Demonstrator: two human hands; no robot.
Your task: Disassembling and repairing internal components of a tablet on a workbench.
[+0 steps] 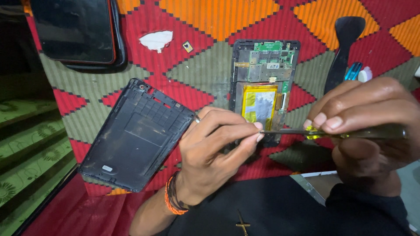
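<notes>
Fingers of the left hand press together and pinch the thin metal tip of a screwdriver. The right hand has its fingers curled tight around the screwdriver's see-through yellow handle, so most of the handle is hidden. The tool lies level between both hands, just above the bottom edge of an opened tablet. That tablet lies flat on a red, orange and grey patterned cloth, with its green circuit board and shiny yellow battery showing. The left hand covers its lower end.

Its dark back cover lies tilted to the left, inside facing up. Another dark tablet sits at the top left, cut off by the edge. A black plastic pry tool lies at the top right, partly behind the right hand. A small white scrap is near the top. An orange band circles the left wrist.
</notes>
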